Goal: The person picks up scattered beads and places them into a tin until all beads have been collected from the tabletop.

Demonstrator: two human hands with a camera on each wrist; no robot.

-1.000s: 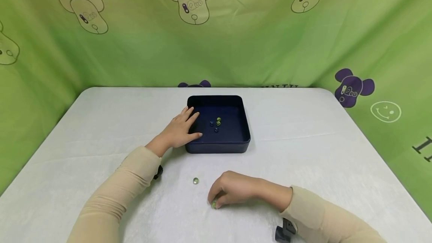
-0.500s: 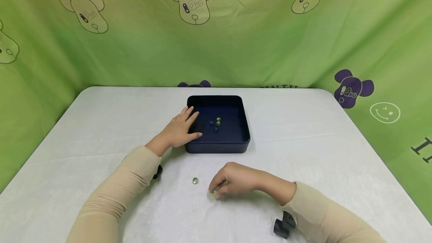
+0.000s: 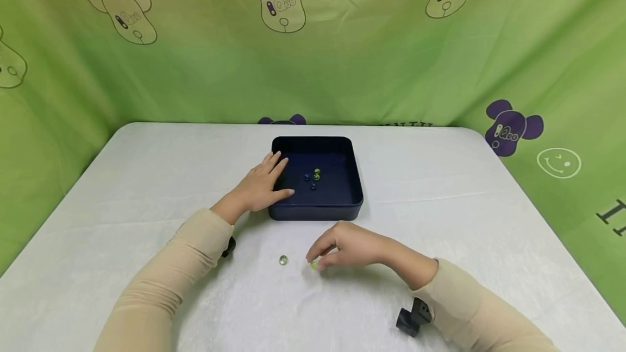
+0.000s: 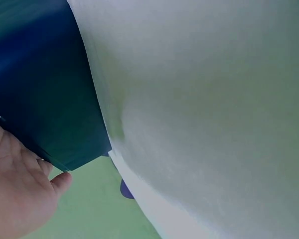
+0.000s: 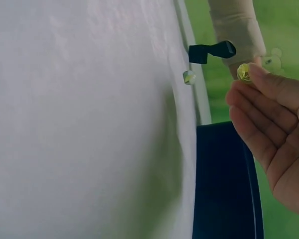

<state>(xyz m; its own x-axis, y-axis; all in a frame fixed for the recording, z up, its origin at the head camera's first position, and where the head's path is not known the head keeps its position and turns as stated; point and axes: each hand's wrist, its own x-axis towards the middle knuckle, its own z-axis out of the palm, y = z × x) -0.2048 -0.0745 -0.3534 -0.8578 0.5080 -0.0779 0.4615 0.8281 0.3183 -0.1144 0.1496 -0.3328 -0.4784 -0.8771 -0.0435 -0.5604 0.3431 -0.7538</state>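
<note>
Between thumb and fingertips my right hand (image 3: 349, 246) pinches a yellow-green glass marble (image 5: 244, 72), held just above the tablecloth. Left of it, a clear greenish marble (image 3: 283, 260) lies on the cloth. My left hand (image 3: 256, 186) rests with spread, straight fingers on the left rim of a dark blue square tray (image 3: 315, 212); its thumb reaches over the front left corner. Inside the tray sit two yellow-green marbles (image 3: 317, 177) and two dark blue marbles (image 3: 313, 186). In the left wrist view, the tray's side (image 4: 45, 99) stands beside the hand.
A white cloth (image 3: 430, 178) covers the table. Green curtains (image 3: 342, 69) with printed bear heads hang behind it and at both sides. A black wrist camera (image 3: 413, 316) sits under the right sleeve.
My right hand has lifted the pinched marble off the cloth and moved it forward, closer to the tray. The left hand stays where it was on the rim.
</note>
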